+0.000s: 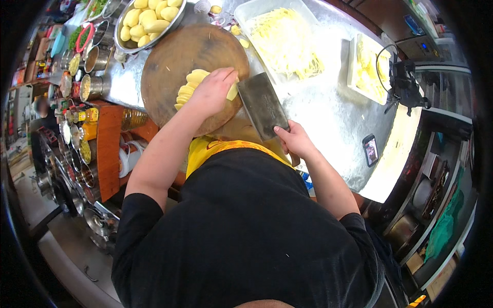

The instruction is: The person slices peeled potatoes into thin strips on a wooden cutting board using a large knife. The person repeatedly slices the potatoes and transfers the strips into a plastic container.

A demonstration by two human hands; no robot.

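Note:
My left hand (213,90) rests over a fanned row of peeled potato slices (185,92) on the round wooden chopping block (165,65), its fingers bent down over them. Past the fingertips a cut potato piece (232,92) shows at the right; the palm hides the slices beneath. My right hand (298,140) grips a broad cleaver (262,104) by the handle, thumb against the blade. The blade reaches over the block's right edge, its upper left corner near my left fingertips. Right of the block, a clear plastic tray (243,17) holds shredded potato (285,42).
A steel bowl (120,43) of peeled potatoes stands at the block's upper left. Onion pieces (202,7) lie behind the block. Rightward are another tray (351,63) of potato pieces, a black stand (408,81) and a phone (371,151). Seasoning containers (83,148) crowd the left; a person (48,115) is there.

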